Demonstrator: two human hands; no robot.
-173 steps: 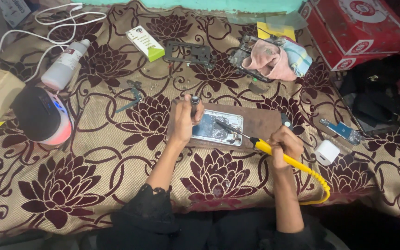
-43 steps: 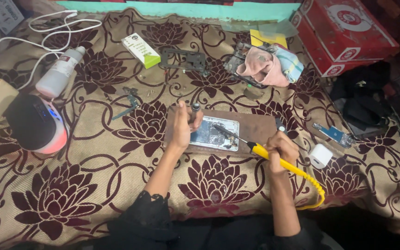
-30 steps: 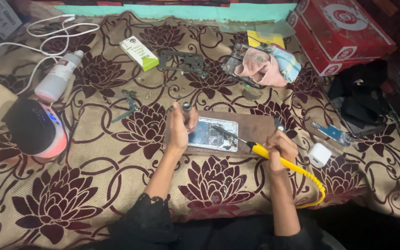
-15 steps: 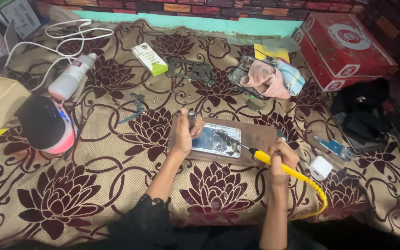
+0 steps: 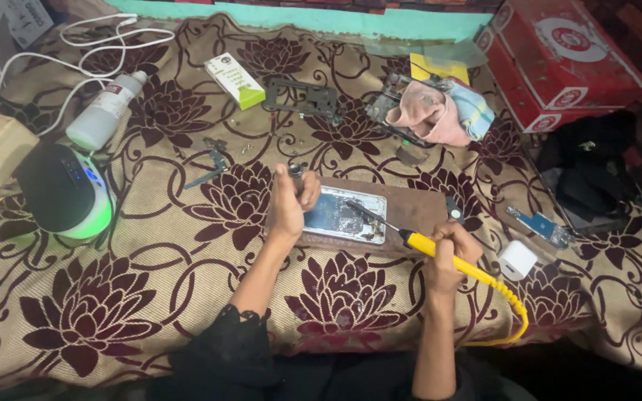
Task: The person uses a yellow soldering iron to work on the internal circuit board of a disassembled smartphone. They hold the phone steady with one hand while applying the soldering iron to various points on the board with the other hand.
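Item, nearest us: our right hand (image 5: 446, 249), closed round the yellow handle of a soldering iron (image 5: 417, 242), its yellow cord (image 5: 501, 293) trailing to 5 o'clock. The iron's long axis runs from the hand toward 10 o'clock, and its thin tip lies over the opened phone (image 5: 346, 215).

Item: the phone, long axis 9 to 3 o'clock, flat on a brown mat (image 5: 410, 210), between our two hands; the right hand is at its 4 o'clock.

Item: our left hand (image 5: 291, 202), at the phone's 9 o'clock edge, curled round a small dark cylinder (image 5: 296, 172) held upright.

Item, farther out: a white charger block (image 5: 517, 259) at 3 o'clock, a white bottle (image 5: 105, 111) at 10 o'clock, a red box (image 5: 566, 59) at 1 o'clock.
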